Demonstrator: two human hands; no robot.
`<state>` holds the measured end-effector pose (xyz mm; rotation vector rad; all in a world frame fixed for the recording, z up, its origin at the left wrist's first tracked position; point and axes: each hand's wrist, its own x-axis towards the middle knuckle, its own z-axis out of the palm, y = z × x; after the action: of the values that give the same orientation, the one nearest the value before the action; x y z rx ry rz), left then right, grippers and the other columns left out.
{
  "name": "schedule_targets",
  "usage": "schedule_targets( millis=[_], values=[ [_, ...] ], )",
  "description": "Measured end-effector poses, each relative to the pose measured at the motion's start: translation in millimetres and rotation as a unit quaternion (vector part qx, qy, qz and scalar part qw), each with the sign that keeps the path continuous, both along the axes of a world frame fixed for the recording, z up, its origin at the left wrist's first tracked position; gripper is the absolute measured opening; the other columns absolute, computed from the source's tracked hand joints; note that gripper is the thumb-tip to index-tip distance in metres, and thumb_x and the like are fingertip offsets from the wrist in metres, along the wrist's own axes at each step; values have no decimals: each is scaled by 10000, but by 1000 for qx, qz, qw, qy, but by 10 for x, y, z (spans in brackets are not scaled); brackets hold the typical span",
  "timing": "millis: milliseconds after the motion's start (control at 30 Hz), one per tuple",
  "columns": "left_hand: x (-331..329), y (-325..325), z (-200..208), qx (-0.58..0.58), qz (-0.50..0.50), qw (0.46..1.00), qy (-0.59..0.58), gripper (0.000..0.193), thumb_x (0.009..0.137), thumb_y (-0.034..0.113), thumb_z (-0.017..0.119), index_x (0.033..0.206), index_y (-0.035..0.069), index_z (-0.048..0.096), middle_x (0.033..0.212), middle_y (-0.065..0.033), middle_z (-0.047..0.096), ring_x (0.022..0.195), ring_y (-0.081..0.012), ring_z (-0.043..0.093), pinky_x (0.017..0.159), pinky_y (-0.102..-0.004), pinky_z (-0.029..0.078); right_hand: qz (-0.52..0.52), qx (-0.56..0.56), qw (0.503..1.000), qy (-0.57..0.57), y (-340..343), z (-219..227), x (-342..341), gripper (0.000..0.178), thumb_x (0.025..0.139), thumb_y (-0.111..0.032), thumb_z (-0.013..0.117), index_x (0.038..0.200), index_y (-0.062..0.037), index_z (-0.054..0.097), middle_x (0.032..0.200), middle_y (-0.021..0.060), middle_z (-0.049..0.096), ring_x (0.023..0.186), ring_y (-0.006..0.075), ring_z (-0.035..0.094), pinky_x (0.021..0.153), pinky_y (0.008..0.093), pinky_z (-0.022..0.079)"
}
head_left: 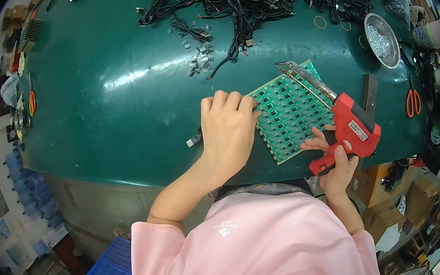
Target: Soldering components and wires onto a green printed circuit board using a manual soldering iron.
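In my right hand point(339, 169) is a red soldering gun point(355, 127), its handle gripped from below and its long metal tip reaching up and left over the board. A green panel of small circuit boards point(290, 115) lies at a slant on the table, with rows of dark components. My left hand point(229, 131) is closed at the panel's left edge, fingertips bent down against it. From beneath this hand a USB cable's plug point(194, 140) sticks out to the left; the rest of that black cable is hidden under my palm and fingers.
A tangle of black USB cables point(247, 2) covers the far side of the green table point(118, 117). Small metal parts point(200, 60) lie nearer. At the right are a metal bowl point(383, 40) of small parts, red-handled scissors point(412, 103) and a dark metal bar point(370, 94).
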<state>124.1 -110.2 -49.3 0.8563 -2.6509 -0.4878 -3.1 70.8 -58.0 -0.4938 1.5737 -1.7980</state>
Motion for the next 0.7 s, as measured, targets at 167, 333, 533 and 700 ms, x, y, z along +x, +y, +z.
schedule_targets(
  millis=[167,333,533,700],
  values=[
    [-29,-41,-3,48,-10,999,-4,127,743,79,712,841,69,631,800,-30,593,768,-232,521,706,-352,363,5,-1,1000,-5,22,-7,-31,476,952,-290,460,1213,97,371,853,251,649,795,346,679,1040,510,376],
    [-64,-83,47,62,-17,996,-58,88,766,65,682,833,52,626,801,-57,599,759,-253,534,707,-355,375,12,-9,1000,-3,18,0,-36,469,952,-279,462,1214,99,367,864,254,646,794,346,680,1038,511,378],
    [53,-277,369,114,-37,981,-155,235,844,139,647,954,-4,497,832,-161,625,805,-370,613,701,-432,479,19,-16,1000,8,23,-31,-69,467,954,-272,456,1216,103,362,863,260,643,791,351,680,1028,513,388],
    [115,-621,595,295,-68,902,-307,358,924,342,561,913,-15,570,755,-152,623,724,-310,630,656,-378,483,19,-14,1000,2,23,-23,-85,466,952,-264,461,1212,110,368,863,264,644,789,350,680,1019,505,398]
  ],
)
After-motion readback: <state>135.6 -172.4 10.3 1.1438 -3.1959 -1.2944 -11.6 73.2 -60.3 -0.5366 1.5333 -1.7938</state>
